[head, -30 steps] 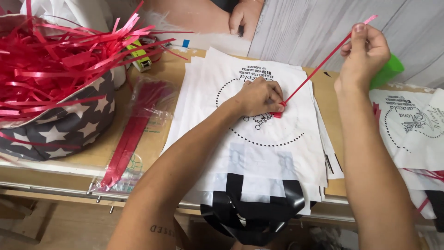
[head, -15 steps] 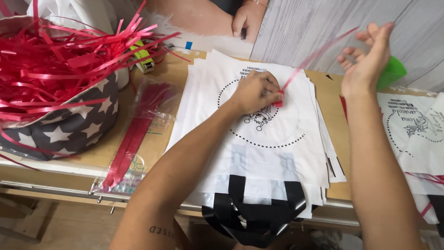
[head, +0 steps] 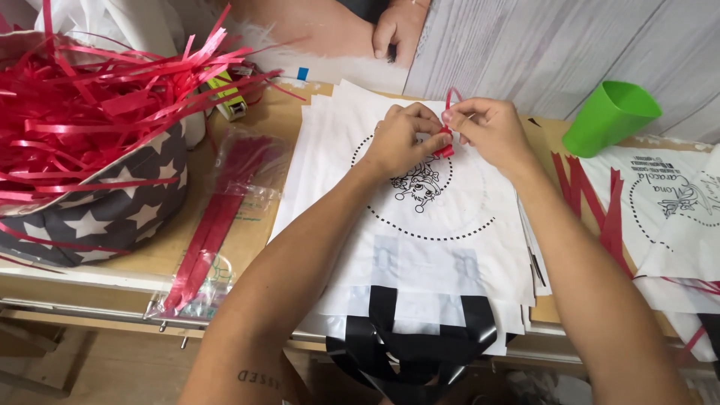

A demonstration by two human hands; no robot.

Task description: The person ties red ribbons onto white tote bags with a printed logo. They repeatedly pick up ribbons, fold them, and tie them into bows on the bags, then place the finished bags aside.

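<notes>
Star-print basket (head: 105,210) of red strips sits at the table's (head: 255,225) left edge, handy. Mid-table, the left hand (head: 401,139) pinches the red ribbon (head: 448,124) down on the bag stack (head: 420,247); the right hand's (head: 487,131) fingers pinch its loop. Green cup (head: 609,116) tipped by the far right edge.
</notes>
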